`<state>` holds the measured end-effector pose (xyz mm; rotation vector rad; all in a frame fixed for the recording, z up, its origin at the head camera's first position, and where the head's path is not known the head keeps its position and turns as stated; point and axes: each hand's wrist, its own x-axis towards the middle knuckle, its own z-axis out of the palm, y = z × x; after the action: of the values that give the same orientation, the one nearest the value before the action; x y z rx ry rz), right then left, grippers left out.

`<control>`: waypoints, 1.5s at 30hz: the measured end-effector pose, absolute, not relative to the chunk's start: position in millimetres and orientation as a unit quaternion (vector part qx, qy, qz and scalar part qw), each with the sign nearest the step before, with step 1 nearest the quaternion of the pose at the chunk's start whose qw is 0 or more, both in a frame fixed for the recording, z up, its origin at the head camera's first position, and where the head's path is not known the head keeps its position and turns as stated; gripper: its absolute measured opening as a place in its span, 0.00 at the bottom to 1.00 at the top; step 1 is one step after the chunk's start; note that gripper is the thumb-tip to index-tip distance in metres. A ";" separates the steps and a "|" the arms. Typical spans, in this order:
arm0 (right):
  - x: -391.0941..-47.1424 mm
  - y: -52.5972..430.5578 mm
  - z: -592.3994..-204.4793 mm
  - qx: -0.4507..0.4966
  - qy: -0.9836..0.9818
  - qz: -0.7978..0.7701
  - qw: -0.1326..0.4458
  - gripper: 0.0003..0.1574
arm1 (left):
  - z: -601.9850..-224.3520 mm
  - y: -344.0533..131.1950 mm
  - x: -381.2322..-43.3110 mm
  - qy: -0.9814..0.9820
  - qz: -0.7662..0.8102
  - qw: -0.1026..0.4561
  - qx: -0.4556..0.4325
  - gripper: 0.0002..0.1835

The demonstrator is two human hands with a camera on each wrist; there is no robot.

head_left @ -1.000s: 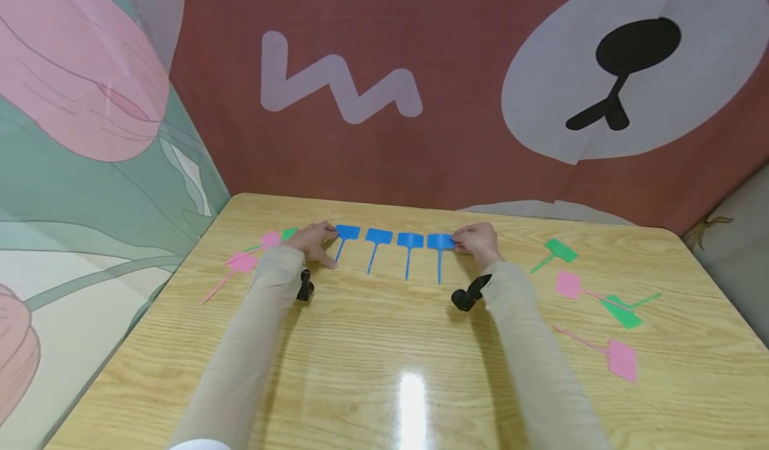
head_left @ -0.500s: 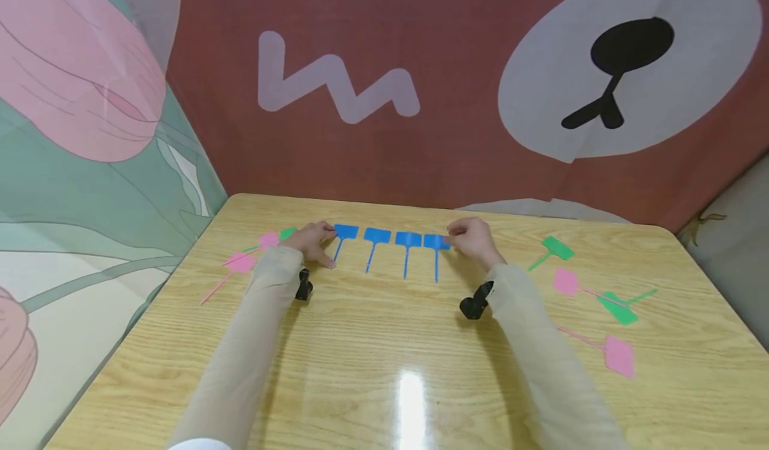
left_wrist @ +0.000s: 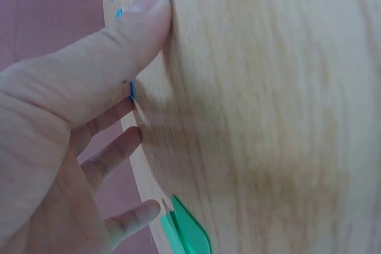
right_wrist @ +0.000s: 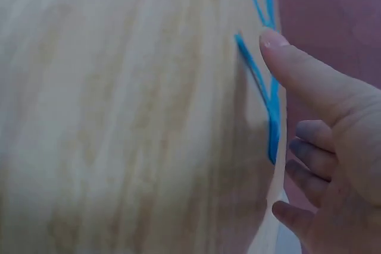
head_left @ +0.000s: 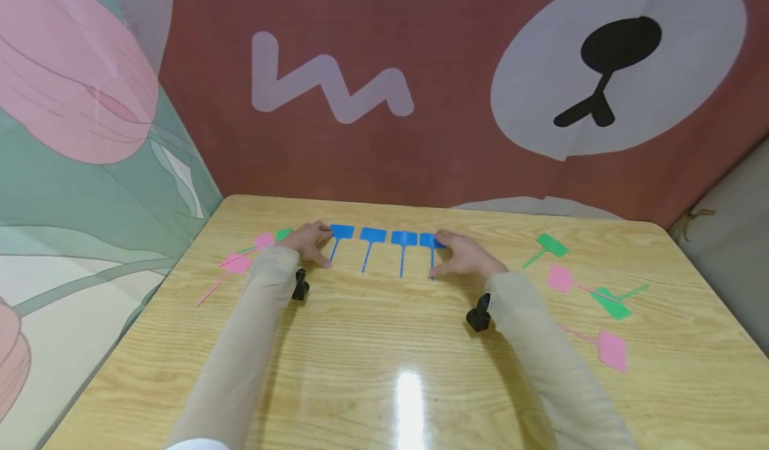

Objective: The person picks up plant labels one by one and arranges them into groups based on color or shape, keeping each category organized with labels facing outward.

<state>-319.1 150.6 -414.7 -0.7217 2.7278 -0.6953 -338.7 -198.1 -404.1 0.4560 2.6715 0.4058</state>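
Several blue T-shaped plant labels (head_left: 374,235) lie flat in a row near the table's far edge, stems toward me. My left hand (head_left: 306,242) rests at the leftmost blue label (head_left: 342,231). Its fingers are beside the head and its thumb is at the stem's tip. In the left wrist view those fingers are spread. My right hand (head_left: 468,256) is at the rightmost blue label (head_left: 431,240), fingertips over the right end of its head, thumb near its stem. The right wrist view shows the right thumb (right_wrist: 303,72) extended and the fingers loosely bent, gripping nothing.
Pink labels (head_left: 237,264) and a partly hidden green label (head_left: 284,234) lie left of my left hand. On the right are loose green labels (head_left: 551,244) and pink labels (head_left: 613,351), some overlapping. A printed cloth (head_left: 336,163) hangs behind the wooden table (head_left: 360,343).
My right thumb has spread toward me, down to the rightmost label's stem, and the right hand has shifted slightly left. The left hand stays at its label. The head view has shifted a little.
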 end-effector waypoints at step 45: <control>-318.0 140.8 -411.8 -0.184 0.949 -0.173 0.187 0.53 | -400.5 -217.7 -338.9 0.947 0.179 0.133 0.231 0.33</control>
<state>-318.0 140.8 -411.8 -0.5172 2.6725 -0.4870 -338.9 -217.7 -400.5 0.6712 2.7465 0.5180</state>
